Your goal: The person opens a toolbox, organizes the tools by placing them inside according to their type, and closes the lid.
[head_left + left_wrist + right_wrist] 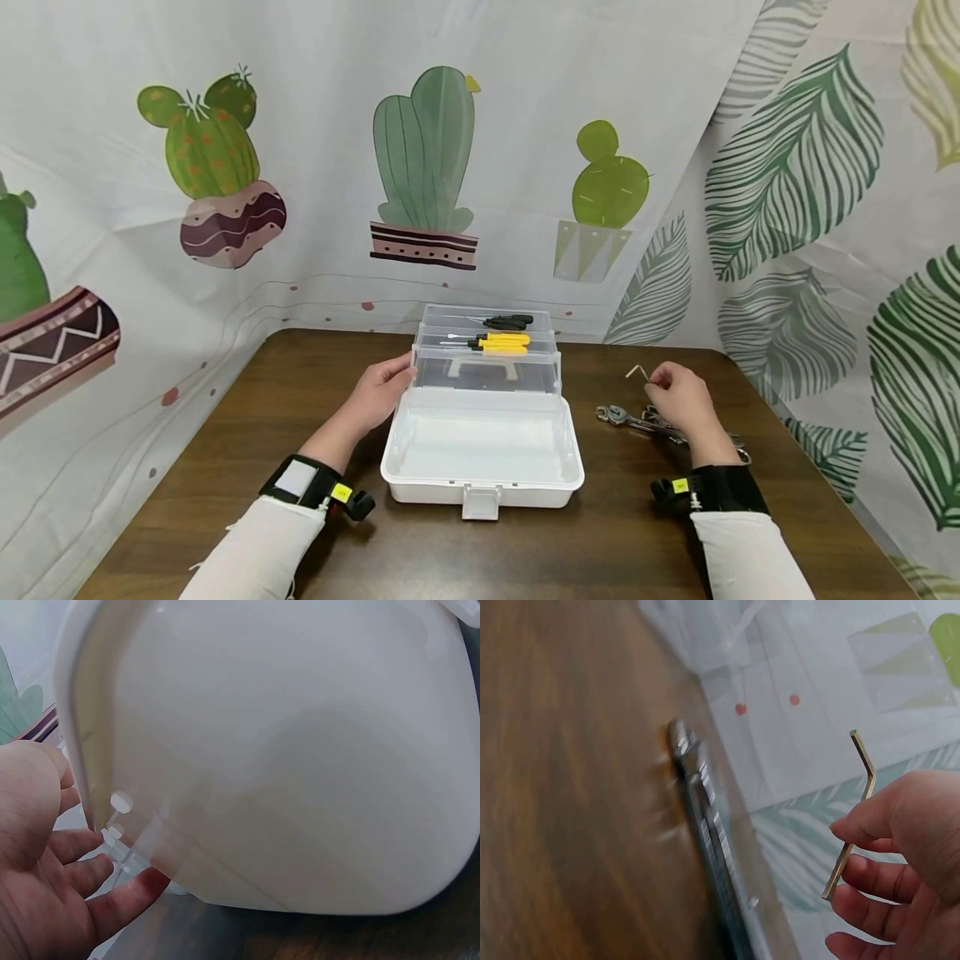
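Observation:
An open white toolbox (483, 493) stands mid-table, its clear tiered trays (487, 371) raised at the back. My left hand (384, 387) holds the toolbox's rear left edge, by the lid hinge; its fingers (124, 900) lie along the outside of the white wall (300, 750), and the thumb tip is hidden behind the rim. To the right of the toolbox, my right hand (682, 400) pinches a small bent brass-coloured hex key (868, 776) between thumb and fingers. Below that hand lie several metal wrenches (637, 421) in a pile, partly covered by it.
Yellow-handled screwdrivers (504, 342) and black-handled tools (510, 321) rest in the upper trays. A white latch (481, 502) hangs at the toolbox front. The brown wooden table (525, 558) ends at a cloth backdrop (322, 167) with printed cacti and leaves.

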Motion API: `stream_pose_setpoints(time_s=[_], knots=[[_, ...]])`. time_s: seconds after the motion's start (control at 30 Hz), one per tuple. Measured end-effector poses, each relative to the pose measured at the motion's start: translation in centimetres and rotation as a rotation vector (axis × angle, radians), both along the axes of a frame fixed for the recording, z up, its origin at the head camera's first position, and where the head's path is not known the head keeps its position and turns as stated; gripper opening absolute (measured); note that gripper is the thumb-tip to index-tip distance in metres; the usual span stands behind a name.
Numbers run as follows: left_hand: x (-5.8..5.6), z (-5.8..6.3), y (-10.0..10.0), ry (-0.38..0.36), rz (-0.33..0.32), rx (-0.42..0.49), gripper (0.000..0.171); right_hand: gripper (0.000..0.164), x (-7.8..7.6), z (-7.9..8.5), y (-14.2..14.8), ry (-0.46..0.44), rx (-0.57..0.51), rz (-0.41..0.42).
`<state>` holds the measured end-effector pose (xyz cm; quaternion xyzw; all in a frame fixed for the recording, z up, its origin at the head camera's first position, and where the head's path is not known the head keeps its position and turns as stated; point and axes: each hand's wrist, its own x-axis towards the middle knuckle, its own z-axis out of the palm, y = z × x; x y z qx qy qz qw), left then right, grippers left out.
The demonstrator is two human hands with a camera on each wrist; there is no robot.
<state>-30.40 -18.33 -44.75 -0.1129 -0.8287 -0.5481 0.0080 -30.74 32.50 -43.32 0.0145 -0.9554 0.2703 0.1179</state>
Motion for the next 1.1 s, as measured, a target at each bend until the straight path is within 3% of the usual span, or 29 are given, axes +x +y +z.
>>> stream_pose_setpoints(time_s=[0.43,0.73,0.9,1.1], knots=[[0.1,0.1,0.2,0.01,-0.002,0.017,0.048,0.01,1.1,3.1,-3.1,0.041,-0.086,0.151],[2.3,3.1,1.1,-0.014,-0.007,0.004,0.046,0.008,2.2,4.2,-5.9,0.088,-0.098,0.241],[2.6,3.3,1.1,0.021,-0.015,-0.018,0.047,0.007,2.9,4.7,-7.4,0.095,-0.116,0.309],[2.5,3.5,1.0,-0.005,-0.02,-0.005,0.047,0.007,3.6,5.0,-9.1,0.079,-0.108,0.374]])
